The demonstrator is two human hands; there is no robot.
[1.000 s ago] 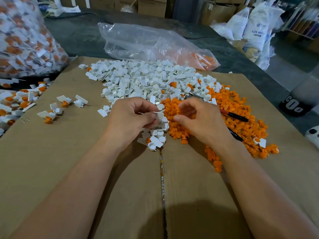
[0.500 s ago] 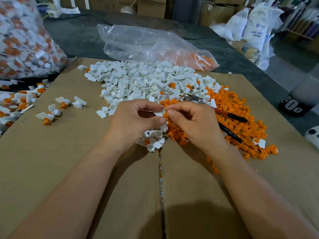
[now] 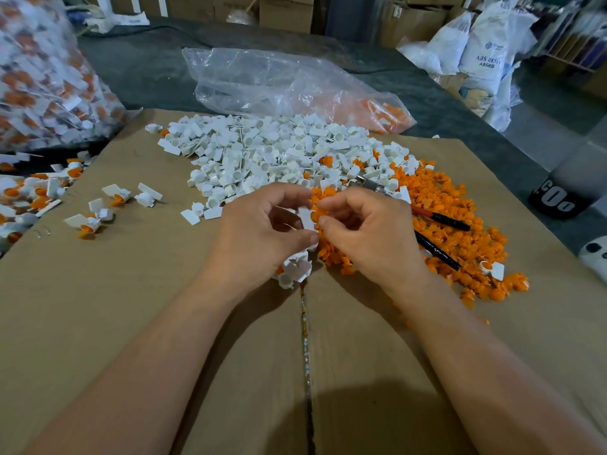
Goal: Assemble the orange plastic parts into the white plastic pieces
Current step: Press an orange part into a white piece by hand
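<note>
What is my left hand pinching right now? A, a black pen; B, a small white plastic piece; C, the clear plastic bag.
B: the left hand pinches a white piece at its fingertips, where the right hand meets it above the orange pile.

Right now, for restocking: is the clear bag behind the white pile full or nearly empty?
Nearly empty: the clear bag lies collapsed flat, with only a small clump of orange parts in one end.

Even indoor light, soft shadows, blurred warped edges.
</note>
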